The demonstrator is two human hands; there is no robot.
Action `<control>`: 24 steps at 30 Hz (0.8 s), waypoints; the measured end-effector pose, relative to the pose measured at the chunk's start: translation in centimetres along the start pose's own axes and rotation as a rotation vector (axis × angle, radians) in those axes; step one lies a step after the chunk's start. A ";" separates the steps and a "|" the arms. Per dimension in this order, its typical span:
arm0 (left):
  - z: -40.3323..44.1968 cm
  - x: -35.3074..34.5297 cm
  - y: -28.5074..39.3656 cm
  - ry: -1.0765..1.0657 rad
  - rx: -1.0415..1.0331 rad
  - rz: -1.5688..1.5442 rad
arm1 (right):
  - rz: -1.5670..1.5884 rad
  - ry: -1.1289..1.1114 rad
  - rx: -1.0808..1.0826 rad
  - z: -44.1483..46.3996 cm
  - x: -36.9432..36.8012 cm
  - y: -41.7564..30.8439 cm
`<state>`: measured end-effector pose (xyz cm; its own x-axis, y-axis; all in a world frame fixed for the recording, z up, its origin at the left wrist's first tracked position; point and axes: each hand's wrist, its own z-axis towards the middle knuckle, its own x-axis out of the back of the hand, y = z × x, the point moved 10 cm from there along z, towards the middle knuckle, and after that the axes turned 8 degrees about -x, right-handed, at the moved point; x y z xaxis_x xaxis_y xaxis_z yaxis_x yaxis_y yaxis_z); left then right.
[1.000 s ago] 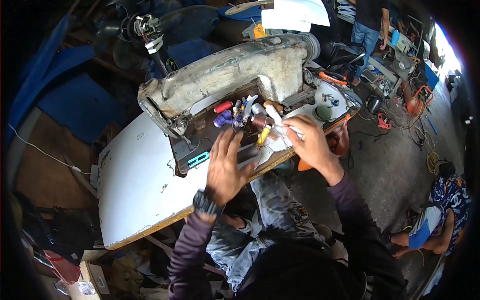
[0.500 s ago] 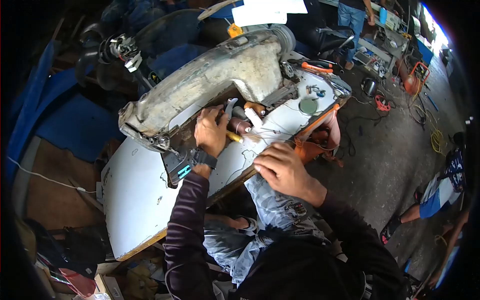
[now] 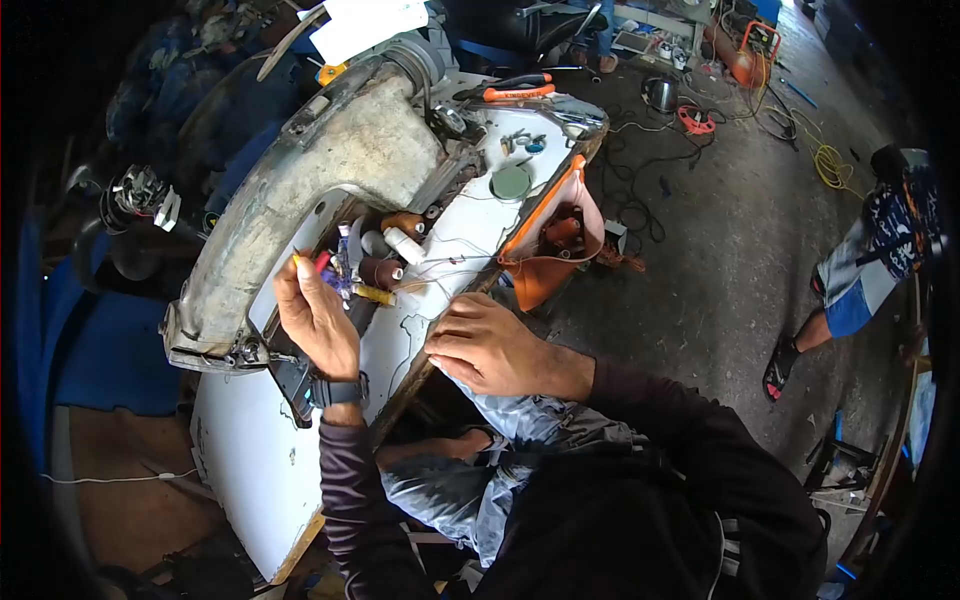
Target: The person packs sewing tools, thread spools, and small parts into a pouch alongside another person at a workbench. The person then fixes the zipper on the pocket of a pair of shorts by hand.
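My left hand (image 3: 320, 325) is raised beside the arm of a worn sewing machine (image 3: 330, 140). Its thumb and finger pinch something small with a yellowish tip, too small to name. Near those fingertips, on the machine bed, lie purple thread spools (image 3: 341, 268), a brown spool (image 3: 380, 272), a yellow spool (image 3: 373, 295) and a white spool (image 3: 404, 246). Over the front edge of the white table (image 3: 240, 440), my right hand (image 3: 485, 345) is closed with curled fingers; whatever it may hold is hidden. Loose thread lies on the tabletop close to it.
An open orange pouch (image 3: 530, 290) with spools inside hangs at the table's edge. Orange-handled pliers (image 3: 518, 90) and a green round disc (image 3: 510, 182) lie at the far end. A person (image 3: 865, 250) stands at the right; cables (image 3: 640, 190) cross the floor.
My left hand has lifted from among the spools and moved left, now pinching something small. The purple spools have come into sight. My right hand stays closed near the edge; the view has shifted.
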<state>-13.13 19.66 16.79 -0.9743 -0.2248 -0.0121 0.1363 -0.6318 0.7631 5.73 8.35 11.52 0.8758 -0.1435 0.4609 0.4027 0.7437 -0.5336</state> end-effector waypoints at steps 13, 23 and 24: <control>-6.9 -0.6 2.1 -0.315 0.325 0.043 | 0.136 -0.061 0.028 1.0 2.8 -1.5; -9.6 -1.0 -0.1 -0.274 0.760 -0.734 | 0.274 -0.208 -0.155 1.6 1.9 -0.7; -9.9 -1.2 -0.2 -0.288 0.747 -0.711 | 0.268 -0.213 -0.145 1.6 1.9 -1.0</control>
<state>-10.25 12.70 10.31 -0.8057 0.2611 -0.5316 -0.5286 0.0877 0.8443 6.62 8.38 14.02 0.8862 0.1948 0.4203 0.2131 0.6342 -0.7432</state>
